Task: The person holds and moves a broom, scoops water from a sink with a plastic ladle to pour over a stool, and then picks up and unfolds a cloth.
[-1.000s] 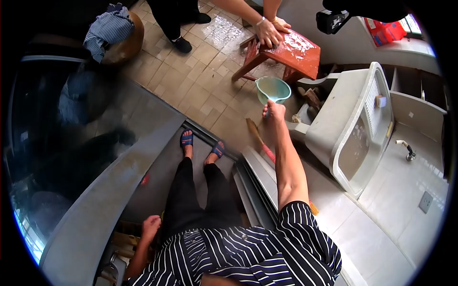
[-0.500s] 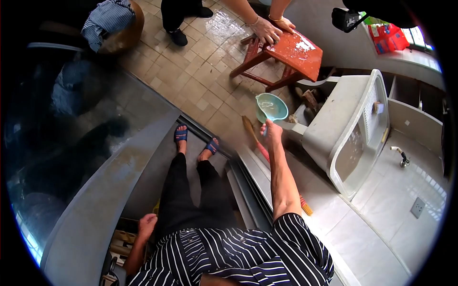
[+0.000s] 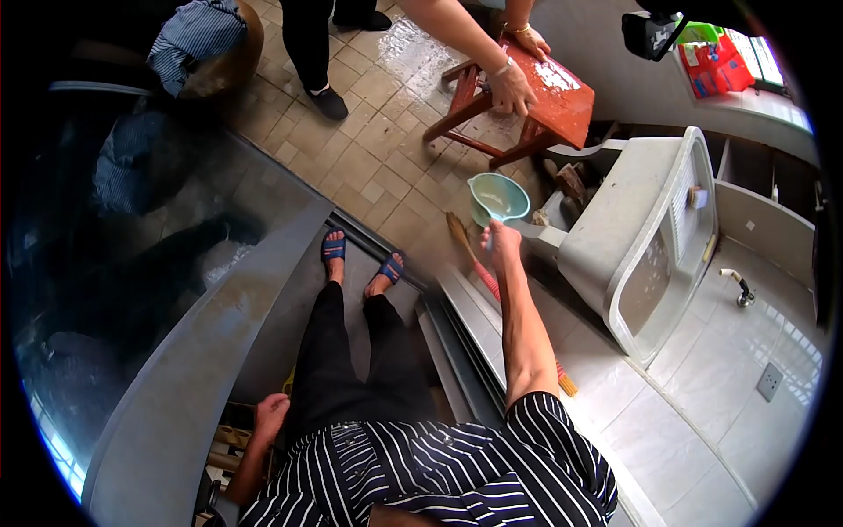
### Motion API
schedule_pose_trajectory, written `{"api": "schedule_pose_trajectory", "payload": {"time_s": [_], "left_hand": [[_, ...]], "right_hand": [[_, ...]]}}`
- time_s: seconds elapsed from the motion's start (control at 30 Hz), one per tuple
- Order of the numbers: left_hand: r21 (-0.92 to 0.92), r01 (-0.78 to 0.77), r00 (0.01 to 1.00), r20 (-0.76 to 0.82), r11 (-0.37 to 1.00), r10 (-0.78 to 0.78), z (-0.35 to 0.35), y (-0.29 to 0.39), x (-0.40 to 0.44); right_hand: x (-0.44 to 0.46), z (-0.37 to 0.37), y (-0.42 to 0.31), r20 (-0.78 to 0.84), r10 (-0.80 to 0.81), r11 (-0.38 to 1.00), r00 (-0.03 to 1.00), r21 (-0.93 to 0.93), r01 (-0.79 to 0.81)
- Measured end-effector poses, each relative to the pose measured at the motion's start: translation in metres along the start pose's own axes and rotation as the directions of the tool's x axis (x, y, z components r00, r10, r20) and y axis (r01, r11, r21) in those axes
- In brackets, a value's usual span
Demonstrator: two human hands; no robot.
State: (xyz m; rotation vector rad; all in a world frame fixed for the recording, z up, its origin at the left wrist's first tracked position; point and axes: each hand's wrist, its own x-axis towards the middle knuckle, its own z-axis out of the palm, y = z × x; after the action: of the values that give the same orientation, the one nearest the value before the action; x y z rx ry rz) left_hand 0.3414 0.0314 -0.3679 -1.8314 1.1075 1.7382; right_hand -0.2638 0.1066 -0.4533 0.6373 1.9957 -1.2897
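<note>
The dipper (image 3: 500, 193), in the person's right hand (image 3: 502, 243), was just before the stool (image 3: 571, 114). The sink (image 3: 597, 206) stood to the dipper's right, with a brush (image 3: 697, 198) in it and the tap (image 3: 744, 297) further right. The broom (image 3: 458, 233) had its head left of the right hand. Far left, cloth (image 3: 198, 39) lay over a rounded container (image 3: 252, 48).

Tan floor tiles (image 3: 369, 167) are laid at eleven o'clock, a pale sink (image 3: 606, 206) is set at three, and daylight is let in by a window (image 3: 766, 61) at two.
</note>
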Motion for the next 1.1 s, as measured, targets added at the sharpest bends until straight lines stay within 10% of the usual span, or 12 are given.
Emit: {"api": "schedule_pose_trajectory", "payload": {"time_s": [0.5, 0.83, 1.1], "left_hand": [[-0.018, 0.043, 0.999, 0.003, 0.999, -0.043, -0.003, 0.006, -0.002], [0.008, 0.002, 1.000, -0.008, 1.000, -0.002, 0.004, 0.010, -0.001], [0.011, 0.028, 1.000, 0.010, 1.000, -0.028, -0.008, -0.002, 0.004]], "right_hand": [[0.024, 0.010, -0.033, 0.129, -0.045, 0.941, 0.991, 0.338, -0.001], [0.004, -0.040, 0.008, -0.118, 0.143, 0.982, 0.983, 0.144, -0.126], [0.045, -0.047, -0.068, -0.115, -0.054, 0.997, 0.992, 0.051, 0.060]]}}
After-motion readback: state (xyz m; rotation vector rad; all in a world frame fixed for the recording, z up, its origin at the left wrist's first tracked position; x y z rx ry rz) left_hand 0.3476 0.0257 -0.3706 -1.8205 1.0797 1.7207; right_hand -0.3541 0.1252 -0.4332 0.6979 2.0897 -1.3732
